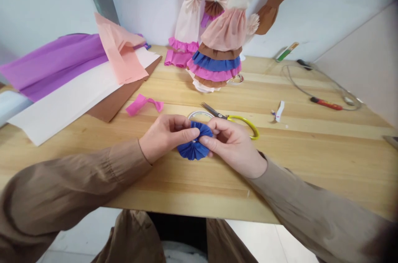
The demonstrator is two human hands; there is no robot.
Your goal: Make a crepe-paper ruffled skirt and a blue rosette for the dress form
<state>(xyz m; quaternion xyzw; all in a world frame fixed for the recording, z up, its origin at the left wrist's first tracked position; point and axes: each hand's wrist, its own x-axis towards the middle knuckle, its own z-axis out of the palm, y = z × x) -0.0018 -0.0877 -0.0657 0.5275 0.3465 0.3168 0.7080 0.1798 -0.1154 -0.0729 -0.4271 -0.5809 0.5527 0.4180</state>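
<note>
A round, pleated blue paper rosette point(193, 150) is held over the table near its front edge. My left hand point(169, 135) pinches its upper left part between thumb and fingers. On the other side, my right hand point(234, 143) grips its right part, thumb near the centre. Just behind the hands lie scissors point(219, 114) with yellow handles, blades pointing back left. A white roll of tape point(199, 114) shows partly behind the rosette. To the left is a crumpled pink paper strip point(144, 104).
Purple, white, peach and brown paper sheets point(71, 93) spread at the left. Paper dresses, one with a tiered skirt point(217, 64), stand against the wall. A red-handled tool with a cord point(326, 103), a green tube point(286, 52) and a white scrap point(280, 112) lie at right.
</note>
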